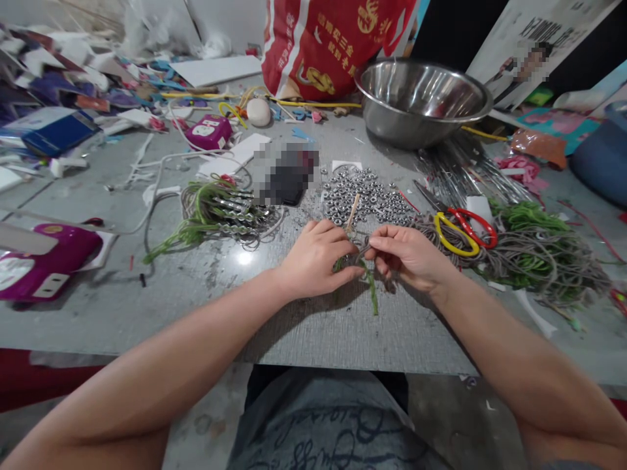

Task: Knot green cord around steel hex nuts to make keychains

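- Left hand (321, 260) curls round the cord (371, 281); steadiness matters here.
- Right hand (407, 254) pinches its grey strand (365, 248); small, even pulls should suit.
- Cord's between both hands, green end (375, 304) trailing.
- Metal rings (340, 199), just beyond: best undisturbed.

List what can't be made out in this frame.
All head view:
Cord: partly hidden by the left hand and right hand.
Dark device: details hidden by pixelation.
Red bag: top cut off by upper edge.
Blue container: cut off by right edge.
Metal rings: too small to count.
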A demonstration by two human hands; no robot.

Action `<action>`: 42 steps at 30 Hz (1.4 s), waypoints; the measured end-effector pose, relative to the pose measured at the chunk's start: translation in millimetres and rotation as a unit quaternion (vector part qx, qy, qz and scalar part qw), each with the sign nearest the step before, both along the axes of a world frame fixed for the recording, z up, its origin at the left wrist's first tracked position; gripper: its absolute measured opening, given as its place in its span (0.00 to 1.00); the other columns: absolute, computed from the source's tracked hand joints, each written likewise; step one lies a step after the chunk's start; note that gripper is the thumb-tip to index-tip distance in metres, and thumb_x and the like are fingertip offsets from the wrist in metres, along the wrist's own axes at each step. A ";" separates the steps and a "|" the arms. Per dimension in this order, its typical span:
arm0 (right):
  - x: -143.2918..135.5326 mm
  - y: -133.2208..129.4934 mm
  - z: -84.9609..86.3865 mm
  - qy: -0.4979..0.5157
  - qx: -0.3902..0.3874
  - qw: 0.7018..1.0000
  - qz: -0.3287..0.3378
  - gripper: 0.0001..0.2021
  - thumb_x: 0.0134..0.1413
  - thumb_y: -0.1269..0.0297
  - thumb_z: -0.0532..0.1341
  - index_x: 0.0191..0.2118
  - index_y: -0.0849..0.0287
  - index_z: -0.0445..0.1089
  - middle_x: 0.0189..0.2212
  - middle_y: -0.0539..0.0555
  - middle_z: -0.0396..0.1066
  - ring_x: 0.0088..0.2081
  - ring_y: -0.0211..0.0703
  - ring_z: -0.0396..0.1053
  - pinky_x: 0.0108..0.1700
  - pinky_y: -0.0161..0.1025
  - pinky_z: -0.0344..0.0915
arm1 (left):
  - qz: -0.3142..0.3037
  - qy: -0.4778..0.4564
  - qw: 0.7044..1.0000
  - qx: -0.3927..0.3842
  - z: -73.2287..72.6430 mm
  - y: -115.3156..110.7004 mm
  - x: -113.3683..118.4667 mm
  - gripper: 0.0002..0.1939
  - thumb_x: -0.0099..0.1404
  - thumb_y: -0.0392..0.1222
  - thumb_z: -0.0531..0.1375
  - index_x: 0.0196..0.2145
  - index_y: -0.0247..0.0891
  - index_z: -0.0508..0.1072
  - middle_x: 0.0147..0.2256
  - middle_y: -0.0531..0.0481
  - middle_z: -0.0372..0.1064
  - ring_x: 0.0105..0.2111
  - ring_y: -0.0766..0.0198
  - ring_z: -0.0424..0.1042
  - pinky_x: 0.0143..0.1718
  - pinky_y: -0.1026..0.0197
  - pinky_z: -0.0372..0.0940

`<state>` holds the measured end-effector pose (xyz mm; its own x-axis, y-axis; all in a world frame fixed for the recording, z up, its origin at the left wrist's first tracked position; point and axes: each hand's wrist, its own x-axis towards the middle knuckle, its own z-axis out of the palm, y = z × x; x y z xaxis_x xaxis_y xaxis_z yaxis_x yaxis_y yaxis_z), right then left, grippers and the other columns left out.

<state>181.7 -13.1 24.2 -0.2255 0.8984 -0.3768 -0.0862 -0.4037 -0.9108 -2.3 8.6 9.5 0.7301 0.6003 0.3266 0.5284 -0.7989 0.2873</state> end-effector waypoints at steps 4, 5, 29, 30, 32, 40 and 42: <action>-0.2 1.1 -2.2 0.005 -0.005 1.000 0.006 0.11 0.40 0.60 0.64 0.26 0.59 0.61 0.20 0.46 0.70 0.15 0.28 0.60 0.15 0.28 0.58 | 0.008 -0.003 1.000 -0.013 -1.9 0.7 1.1 0.12 0.63 0.45 0.53 0.31 0.38 0.73 0.31 0.48 0.69 0.36 0.59 0.62 0.37 0.57 0.53; -0.1 1.5 -3.3 -0.003 -0.001 1.000 0.008 0.11 0.41 0.60 0.64 0.26 0.59 0.61 0.20 0.46 0.69 0.15 0.28 0.60 0.15 0.28 0.57 | 0.009 -0.001 1.000 -0.018 -2.0 1.2 1.4 0.12 0.64 0.44 0.52 0.30 0.38 0.73 0.31 0.49 0.69 0.36 0.60 0.62 0.37 0.57 0.53; -3.1 -11.5 -17.7 -0.404 0.487 0.766 0.112 0.12 0.60 0.61 0.51 0.47 0.56 0.65 0.41 0.55 0.73 0.42 0.43 0.70 0.42 0.41 0.65 | -0.010 -0.108 0.979 -0.172 1.5 5.5 0.7 0.13 0.64 0.39 0.51 0.22 0.37 0.61 0.22 0.54 0.59 0.29 0.65 0.60 0.33 0.61 0.57; -3.3 -11.6 -17.4 -0.407 0.489 0.764 0.105 0.11 0.60 0.62 0.51 0.44 0.56 0.66 0.39 0.54 0.73 0.40 0.42 0.70 0.41 0.39 0.65 | -0.013 -0.107 0.979 -0.175 2.8 5.3 0.3 0.13 0.65 0.39 0.50 0.22 0.37 0.61 0.22 0.54 0.58 0.29 0.66 0.60 0.33 0.62 0.57; -3.4 -11.4 -17.4 -0.414 0.490 0.761 0.092 0.09 0.60 0.63 0.51 0.39 0.56 0.68 0.34 0.53 0.74 0.37 0.41 0.70 0.38 0.37 0.64 | -0.020 -0.103 0.979 -0.176 4.7 5.0 -0.4 0.15 0.66 0.40 0.48 0.23 0.36 0.62 0.22 0.54 0.58 0.29 0.66 0.59 0.32 0.62 0.57; -4.3 -10.6 -17.9 -0.432 0.496 0.749 0.076 0.08 0.59 0.64 0.53 0.33 0.56 0.68 0.29 0.50 0.73 0.33 0.38 0.69 0.35 0.34 0.61 | -0.014 -0.092 0.984 -0.154 -0.9 5.3 1.4 0.18 0.68 0.43 0.46 0.22 0.36 0.62 0.20 0.54 0.58 0.27 0.66 0.59 0.31 0.62 0.56; -4.4 -10.5 -17.2 -0.430 0.499 0.749 0.077 0.08 0.59 0.64 0.53 0.32 0.57 0.67 0.28 0.50 0.72 0.33 0.37 0.69 0.35 0.34 0.61 | -0.008 -0.096 0.982 -0.165 -2.0 5.9 1.9 0.17 0.67 0.42 0.48 0.22 0.36 0.63 0.20 0.54 0.58 0.27 0.66 0.59 0.31 0.62 0.56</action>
